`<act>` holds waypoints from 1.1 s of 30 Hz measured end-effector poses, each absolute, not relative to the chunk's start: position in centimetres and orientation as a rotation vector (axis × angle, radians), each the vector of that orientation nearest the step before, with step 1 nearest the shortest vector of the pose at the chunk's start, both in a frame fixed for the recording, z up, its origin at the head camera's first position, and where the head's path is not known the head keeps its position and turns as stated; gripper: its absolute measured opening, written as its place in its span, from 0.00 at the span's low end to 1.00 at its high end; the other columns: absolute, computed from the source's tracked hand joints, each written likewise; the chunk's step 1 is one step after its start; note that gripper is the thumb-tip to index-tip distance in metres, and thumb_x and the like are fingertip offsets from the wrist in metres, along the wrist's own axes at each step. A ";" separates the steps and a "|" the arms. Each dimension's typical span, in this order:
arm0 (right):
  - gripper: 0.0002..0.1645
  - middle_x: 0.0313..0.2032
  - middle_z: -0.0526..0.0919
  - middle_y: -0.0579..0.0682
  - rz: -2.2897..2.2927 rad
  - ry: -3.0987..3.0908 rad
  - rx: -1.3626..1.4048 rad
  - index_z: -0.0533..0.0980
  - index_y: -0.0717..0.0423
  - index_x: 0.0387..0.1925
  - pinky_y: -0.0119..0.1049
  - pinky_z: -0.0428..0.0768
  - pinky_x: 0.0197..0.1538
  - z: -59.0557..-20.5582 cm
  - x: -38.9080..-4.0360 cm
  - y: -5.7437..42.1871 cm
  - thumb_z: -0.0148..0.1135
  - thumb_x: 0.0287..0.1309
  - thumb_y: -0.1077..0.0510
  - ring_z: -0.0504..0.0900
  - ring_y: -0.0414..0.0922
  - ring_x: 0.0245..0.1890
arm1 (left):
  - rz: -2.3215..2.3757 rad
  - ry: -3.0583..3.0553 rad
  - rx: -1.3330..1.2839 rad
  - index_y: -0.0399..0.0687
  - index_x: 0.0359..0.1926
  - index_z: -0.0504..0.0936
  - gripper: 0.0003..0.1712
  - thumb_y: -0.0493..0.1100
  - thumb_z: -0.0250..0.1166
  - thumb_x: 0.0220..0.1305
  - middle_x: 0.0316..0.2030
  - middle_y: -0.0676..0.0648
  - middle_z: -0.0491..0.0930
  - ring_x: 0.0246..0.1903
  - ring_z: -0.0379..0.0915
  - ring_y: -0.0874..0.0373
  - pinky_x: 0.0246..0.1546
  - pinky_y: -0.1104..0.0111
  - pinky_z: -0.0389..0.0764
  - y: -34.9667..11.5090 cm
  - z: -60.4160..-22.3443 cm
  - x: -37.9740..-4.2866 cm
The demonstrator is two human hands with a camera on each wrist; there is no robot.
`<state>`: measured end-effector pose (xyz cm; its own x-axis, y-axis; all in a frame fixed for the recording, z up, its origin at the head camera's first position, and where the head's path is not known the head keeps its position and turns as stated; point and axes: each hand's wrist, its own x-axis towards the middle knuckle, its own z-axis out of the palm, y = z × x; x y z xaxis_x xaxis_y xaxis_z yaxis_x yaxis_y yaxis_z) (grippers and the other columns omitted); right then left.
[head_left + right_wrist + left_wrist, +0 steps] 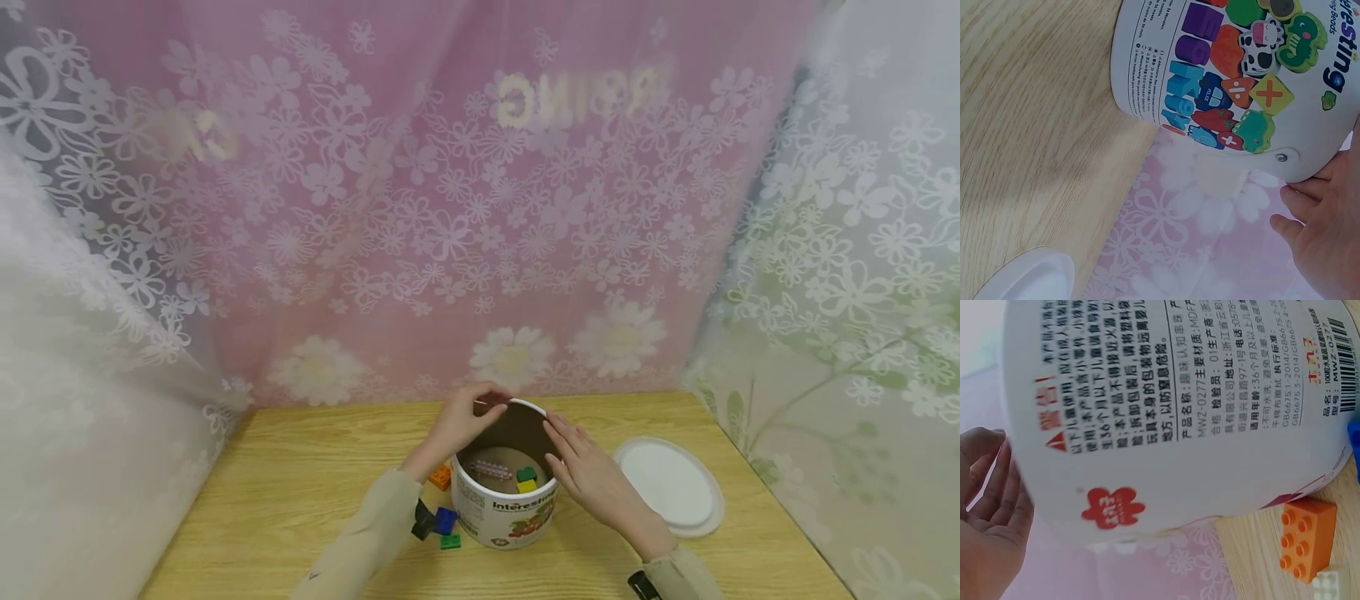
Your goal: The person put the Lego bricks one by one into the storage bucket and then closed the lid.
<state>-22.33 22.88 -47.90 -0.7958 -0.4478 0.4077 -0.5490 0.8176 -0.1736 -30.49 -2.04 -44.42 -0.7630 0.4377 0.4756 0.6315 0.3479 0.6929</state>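
Observation:
A white round bucket (495, 515) with printed sides stands on the table. Inside lie a pale pink studded strip (491, 469), a green brick (527, 474) and a yellow brick (527, 487). At the far left of the rim, my left hand (467, 417) holds the bucket's edge, thumb toward the inside. The right hand (592, 475) holds the rim on the right, fingers fairly straight. In the right wrist view, its fingertips (1291, 197) meet the bucket's outside near the rivet; the bucket hides the thumb there.
Left of the bucket lie an orange brick (440, 477), a blue brick (445, 521) and a green flat brick (450, 542). Beside the orange one is a pale small brick (1330, 584). A white lid (667, 483) lies at the right. Floral curtains (450, 208) enclose the wooden table (315, 467).

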 end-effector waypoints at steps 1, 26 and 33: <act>0.34 0.76 0.61 0.57 0.403 -2.656 0.749 0.62 0.63 0.75 0.53 0.59 0.75 -47.9 -22.3 22.9 0.51 0.77 0.48 0.61 0.54 0.75 | -1.389 -2.389 -0.966 0.48 0.52 0.86 0.12 0.40 0.67 0.70 0.46 0.51 0.86 0.44 0.84 0.59 0.45 0.66 0.86 -2.2 -44.4 -30.4; 0.35 0.77 0.59 0.56 0.392 -2.678 0.742 0.61 0.62 0.75 0.53 0.58 0.75 -47.9 -22.3 22.9 0.48 0.78 0.46 0.61 0.55 0.75 | -1.549 -2.404 -0.618 0.52 0.58 0.83 0.18 0.44 0.69 0.68 0.55 0.47 0.83 0.56 0.79 0.48 0.60 0.46 0.76 -12.7 -45.2 -27.6; 0.35 0.76 0.61 0.58 0.391 -2.642 0.749 0.62 0.63 0.74 0.55 0.61 0.74 -48.1 -22.4 22.9 0.50 0.77 0.47 0.62 0.56 0.74 | -1.539 -2.487 -0.541 0.49 0.60 0.82 0.20 0.43 0.70 0.67 0.56 0.43 0.82 0.56 0.78 0.44 0.60 0.44 0.75 -15.0 -46.8 -26.6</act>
<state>-22.38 22.88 -48.11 -0.7923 -0.4466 0.4158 -0.5479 0.8206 -0.1626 -26.62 -14.98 -46.84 -0.9203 0.2163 0.3260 0.3883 0.4026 0.8289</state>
